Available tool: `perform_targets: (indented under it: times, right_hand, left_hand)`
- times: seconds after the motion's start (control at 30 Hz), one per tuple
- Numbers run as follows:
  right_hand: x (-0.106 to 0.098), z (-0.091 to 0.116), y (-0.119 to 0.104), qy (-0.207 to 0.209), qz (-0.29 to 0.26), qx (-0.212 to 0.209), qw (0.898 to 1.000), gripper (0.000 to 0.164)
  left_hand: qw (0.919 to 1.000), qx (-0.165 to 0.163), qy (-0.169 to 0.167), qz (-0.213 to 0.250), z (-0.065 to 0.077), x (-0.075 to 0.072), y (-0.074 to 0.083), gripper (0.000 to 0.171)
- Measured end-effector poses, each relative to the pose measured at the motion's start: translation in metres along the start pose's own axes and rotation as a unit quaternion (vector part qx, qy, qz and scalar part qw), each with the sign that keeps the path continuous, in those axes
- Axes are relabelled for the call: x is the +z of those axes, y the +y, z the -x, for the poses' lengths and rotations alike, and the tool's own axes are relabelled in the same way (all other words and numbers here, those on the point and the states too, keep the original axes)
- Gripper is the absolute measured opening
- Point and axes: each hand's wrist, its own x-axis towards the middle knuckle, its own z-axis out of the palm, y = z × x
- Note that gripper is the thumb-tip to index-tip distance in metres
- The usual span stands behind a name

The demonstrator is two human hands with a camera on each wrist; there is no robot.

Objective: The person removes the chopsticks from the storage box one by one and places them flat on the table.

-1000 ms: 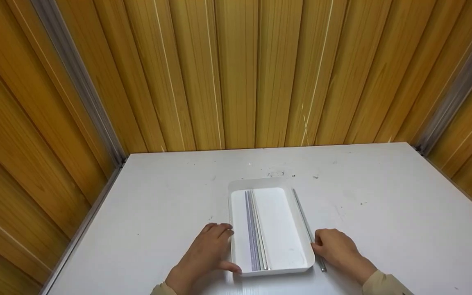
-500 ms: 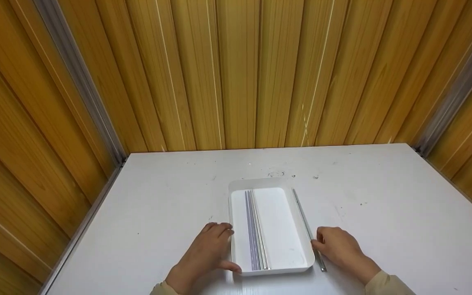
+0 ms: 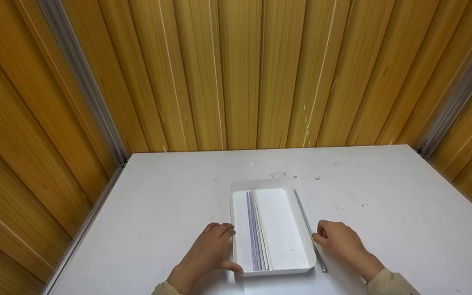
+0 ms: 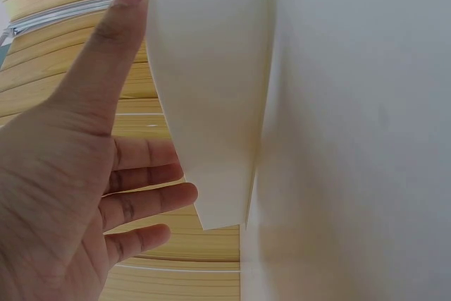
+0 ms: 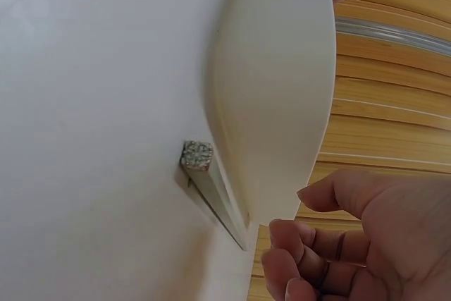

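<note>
A shallow white tray (image 3: 285,229) lies lengthwise on the table in the head view. Several slim chopsticks (image 3: 256,233), some purple and some silvery, lie side by side in its left half. My left hand (image 3: 209,250) rests at the tray's left wall and near corner, fingers extended; the left wrist view shows the palm facing the tray's outer side. Along the tray's right side lies a lone metal chopstick (image 3: 302,209) on the table, its square, patterned end (image 5: 198,155) clear in the right wrist view. Just beside it hovers my right hand (image 3: 342,241), fingers loosely bent around nothing.
The white table (image 3: 170,188) carries small dark marks towards its back. Wood-patterned panels (image 3: 240,82) rise behind it and at both sides, joined by grey metal posts (image 3: 84,73).
My right hand has risen slightly and shifted a little from the lone chopstick, which stays in place on the table. The left hand and the tray look the same.
</note>
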Motion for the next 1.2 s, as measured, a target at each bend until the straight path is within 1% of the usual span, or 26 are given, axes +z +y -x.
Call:
perform_targets:
  times: [0.1, 0.37, 0.47, 0.57, 0.9, 1.0, 1.2]
  right_hand:
    - [-0.003, -0.001, -0.002, 0.009, 0.002, -0.01, 1.0, 0.014]
    - [-0.009, -0.003, -0.009, 0.022, -0.004, -0.025, 0.999, 0.013]
    - [-0.01, -0.003, -0.011, 0.023, -0.01, -0.028, 0.999, 0.012]
    - [-0.011, -0.004, -0.013, 0.026, -0.013, -0.03, 0.999, 0.011]
    - [-0.009, -0.007, -0.017, 0.038, -0.032, -0.043, 0.998, 0.012]
    - [-0.008, -0.009, -0.02, 0.043, -0.034, -0.046, 0.997, 0.013]
    - [-0.005, -0.011, -0.027, 0.037, -0.037, -0.047, 0.998, 0.013]
  left_hand:
    - [1.0, 0.005, 0.006, -0.003, 0.0, 0.001, 0.0, 0.084]
    - [0.9995, 0.015, 0.024, -0.013, 0.0, 0.003, -0.002, 0.085]
    - [0.9991, 0.02, 0.037, -0.007, 0.001, 0.004, -0.003, 0.085]
    - [0.9989, 0.019, 0.042, 0.001, 0.001, 0.005, -0.003, 0.084]
    - [0.9998, 0.002, 0.004, 0.018, 0.001, 0.001, -0.001, 0.085]
    - [0.9999, -0.002, -0.002, 0.017, 0.0, 0.001, -0.001, 0.085]
    - [0.9996, -0.011, -0.014, 0.022, 0.0, 0.0, 0.0, 0.084]
